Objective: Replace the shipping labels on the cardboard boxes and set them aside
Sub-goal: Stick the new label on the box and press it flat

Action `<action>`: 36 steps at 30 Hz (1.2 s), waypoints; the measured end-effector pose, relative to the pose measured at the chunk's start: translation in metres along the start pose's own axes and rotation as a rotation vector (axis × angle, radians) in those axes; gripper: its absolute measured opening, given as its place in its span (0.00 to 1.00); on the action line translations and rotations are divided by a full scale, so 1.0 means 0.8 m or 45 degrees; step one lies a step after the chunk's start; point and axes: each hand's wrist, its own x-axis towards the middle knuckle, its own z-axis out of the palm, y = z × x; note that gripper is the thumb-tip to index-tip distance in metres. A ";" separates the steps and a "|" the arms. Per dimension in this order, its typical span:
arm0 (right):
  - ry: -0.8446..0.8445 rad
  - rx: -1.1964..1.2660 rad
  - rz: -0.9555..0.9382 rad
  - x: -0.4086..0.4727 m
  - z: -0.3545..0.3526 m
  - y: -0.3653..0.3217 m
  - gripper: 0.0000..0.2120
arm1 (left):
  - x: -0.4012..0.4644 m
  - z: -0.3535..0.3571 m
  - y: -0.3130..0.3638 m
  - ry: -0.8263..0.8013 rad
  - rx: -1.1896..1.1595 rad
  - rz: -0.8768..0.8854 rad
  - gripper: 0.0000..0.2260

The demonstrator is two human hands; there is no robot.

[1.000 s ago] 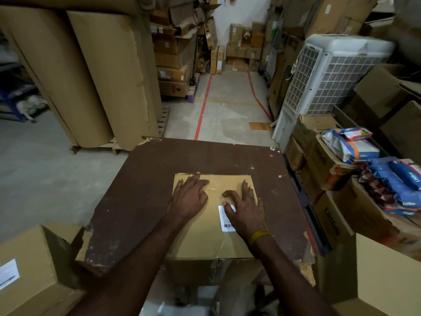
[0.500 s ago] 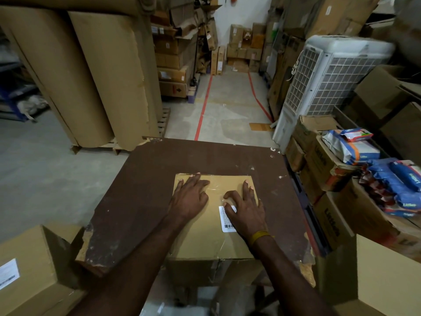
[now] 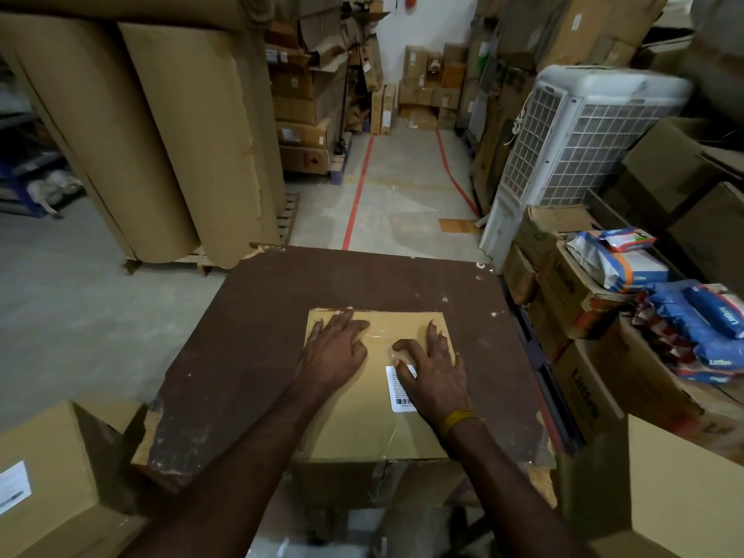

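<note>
From my head camera: the cardboard box (image 3: 362, 412) sits at the counter's (image 3: 249, 356) near edge, about midway along it. My left hand (image 3: 332, 352) lies flat on its top, fingers straight. My right hand (image 3: 432, 374) presses the white label (image 3: 398, 390), fingers spread and uncurled.
</note>
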 end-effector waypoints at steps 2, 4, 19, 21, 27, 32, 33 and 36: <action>-0.012 0.001 -0.003 0.000 -0.001 0.000 0.15 | 0.000 0.000 0.000 -0.002 0.001 0.004 0.22; -0.009 0.019 0.003 0.001 -0.002 -0.001 0.14 | 0.000 -0.001 0.000 -0.007 0.005 0.007 0.22; -0.009 0.032 0.015 0.000 -0.003 -0.001 0.13 | 0.000 -0.002 -0.001 -0.014 0.006 0.007 0.22; -0.023 0.008 0.014 0.000 -0.003 -0.001 0.16 | 0.001 -0.001 0.000 -0.008 0.002 -0.001 0.22; -0.022 0.016 0.023 0.001 -0.004 -0.002 0.12 | 0.000 -0.002 0.001 -0.017 0.005 -0.009 0.22; -0.026 -0.015 0.015 -0.001 -0.003 -0.002 0.17 | 0.000 -0.002 0.001 -0.014 0.002 -0.005 0.22; -0.035 -0.013 0.017 0.000 -0.004 -0.003 0.18 | 0.000 -0.003 0.001 -0.012 0.003 -0.004 0.22; -0.049 0.018 0.028 0.001 -0.005 -0.003 0.15 | -0.002 -0.003 0.002 -0.006 0.001 -0.003 0.22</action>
